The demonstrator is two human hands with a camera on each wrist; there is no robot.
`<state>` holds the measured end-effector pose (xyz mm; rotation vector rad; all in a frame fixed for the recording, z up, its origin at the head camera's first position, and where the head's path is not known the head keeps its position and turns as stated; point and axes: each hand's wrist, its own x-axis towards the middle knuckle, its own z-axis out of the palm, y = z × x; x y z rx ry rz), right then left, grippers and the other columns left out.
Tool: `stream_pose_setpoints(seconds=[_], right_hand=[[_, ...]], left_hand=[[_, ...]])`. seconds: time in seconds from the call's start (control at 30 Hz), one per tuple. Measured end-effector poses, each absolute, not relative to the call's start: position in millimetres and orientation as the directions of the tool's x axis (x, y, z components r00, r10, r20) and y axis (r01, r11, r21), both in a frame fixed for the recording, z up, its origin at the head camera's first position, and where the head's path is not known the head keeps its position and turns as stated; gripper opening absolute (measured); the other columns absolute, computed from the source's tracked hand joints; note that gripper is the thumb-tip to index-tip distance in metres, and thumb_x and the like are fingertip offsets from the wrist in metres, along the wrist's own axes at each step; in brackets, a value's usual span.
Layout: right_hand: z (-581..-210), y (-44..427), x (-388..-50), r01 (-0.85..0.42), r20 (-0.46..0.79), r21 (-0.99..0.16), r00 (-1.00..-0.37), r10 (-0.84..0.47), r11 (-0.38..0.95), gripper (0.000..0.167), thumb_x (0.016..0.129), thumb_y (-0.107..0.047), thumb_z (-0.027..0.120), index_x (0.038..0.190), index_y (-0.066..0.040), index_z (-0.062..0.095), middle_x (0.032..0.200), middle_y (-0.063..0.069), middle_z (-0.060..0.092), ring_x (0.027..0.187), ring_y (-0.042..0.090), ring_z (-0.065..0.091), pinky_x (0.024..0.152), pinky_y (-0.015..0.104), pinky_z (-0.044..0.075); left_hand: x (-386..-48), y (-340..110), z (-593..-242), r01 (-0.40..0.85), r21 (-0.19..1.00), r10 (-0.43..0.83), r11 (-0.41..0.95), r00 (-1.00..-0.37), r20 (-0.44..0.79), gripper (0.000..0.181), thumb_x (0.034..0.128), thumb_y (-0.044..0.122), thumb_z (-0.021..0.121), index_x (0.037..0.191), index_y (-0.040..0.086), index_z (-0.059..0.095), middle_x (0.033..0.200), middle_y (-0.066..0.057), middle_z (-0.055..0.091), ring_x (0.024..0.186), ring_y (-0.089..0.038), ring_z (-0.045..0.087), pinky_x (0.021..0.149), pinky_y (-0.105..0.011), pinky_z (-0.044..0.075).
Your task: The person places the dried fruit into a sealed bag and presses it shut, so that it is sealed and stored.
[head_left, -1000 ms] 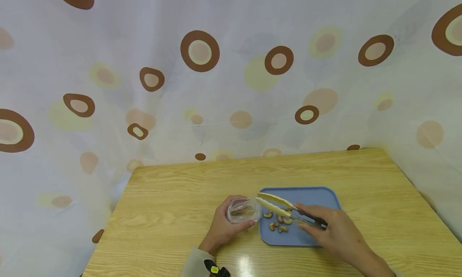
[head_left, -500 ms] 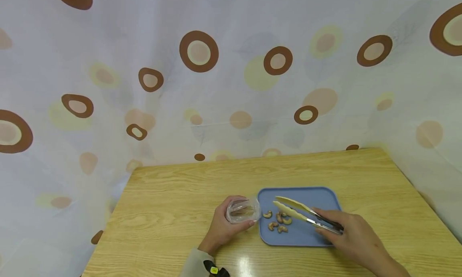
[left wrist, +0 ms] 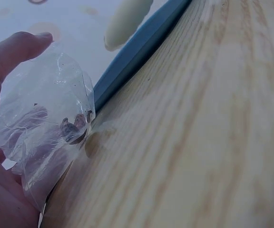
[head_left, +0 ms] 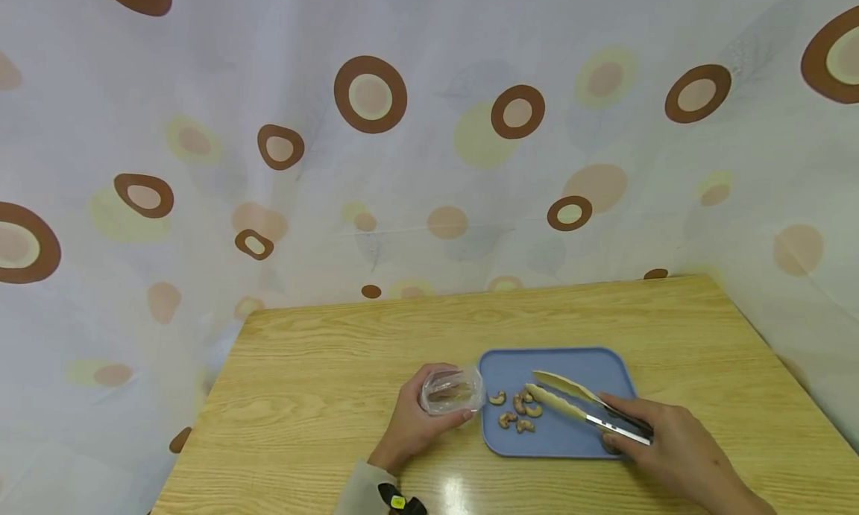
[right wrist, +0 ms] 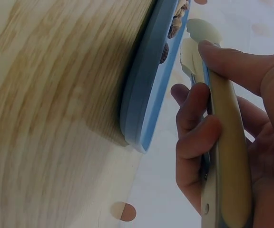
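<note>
At a wooden table (head_left: 335, 366), our right hand (head_left: 681, 448) grips yellow-tipped tongs (head_left: 560, 404), parted near cashews (head_left: 519, 404) toward the left of a blue tray (head_left: 570, 439); our left hand (head_left: 414, 423) curls round a clear plastic bag (head_left: 451, 393) beside it.

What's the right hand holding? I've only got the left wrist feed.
Observer: A pair of tongs, gripped in the right hand; the head view shows it clearly.
Operator: Tongs closed?
Observer: No, spread open, with the blue tray showing between their two arms.
Operator: I only get the tray's outer edge. Anything on it?
Observer: Yes, several cashews, grouped toward the side nearest the plastic bag.
</note>
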<state>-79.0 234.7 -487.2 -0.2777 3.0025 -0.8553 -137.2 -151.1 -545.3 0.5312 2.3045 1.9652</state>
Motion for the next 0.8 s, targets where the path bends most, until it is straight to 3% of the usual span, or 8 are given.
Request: stream_pose_setpoints(seconds=[0.27,0.53,0.8], right_hand=[[-489.9,239.0,-81.6,-0.166,0.009,-0.507,-0.982,-0.187,0.846,0.058,0.085,-0.037,0.094,0.137,-0.015,0.078,0.126,0.016,0.081,0.117,0.033,0.076,0.086,0.038,0.061],[-492.1,241.9,-82.2,-0.156,-0.026,-0.513,-0.98,-0.197,0.844,0.061,0.086,-0.039,0.093,0.138,-0.013,0.077,0.127,0.016,0.08,0.118,0.031,0.075,0.085,0.033,0.06],[-494.8,243.2,-80.8,-0.157,-0.007,-0.497,-0.983,-0.185,0.854,0.056,0.087,-0.04,0.091,0.136,-0.016,0.079,0.121,0.01,0.083,0.102,0.015,0.071,0.078,0.031,0.057]], left_hand=[[-137.9,-151.3,-546.7,0.22,0.968,0.302,0.124,-0.937,0.174,0.06,0.0866,0.015,0.093,0.14,0.023,0.067,0.143,-0.004,0.07,0.13,-0.026,0.068,0.107,-0.031,0.057],[-137.2,-151.1,-546.3,0.217,0.969,0.309,0.115,-0.935,0.173,0.06,0.0871,0.015,0.093,0.141,0.022,0.067,0.143,-0.006,0.07,0.13,-0.027,0.068,0.107,-0.031,0.057],[-137.9,-150.8,-547.3,0.217,0.969,0.303,0.116,-0.937,0.173,0.06,0.0868,0.015,0.093,0.14,0.023,0.067,0.143,-0.004,0.07,0.128,-0.025,0.068,0.106,-0.031,0.058]])
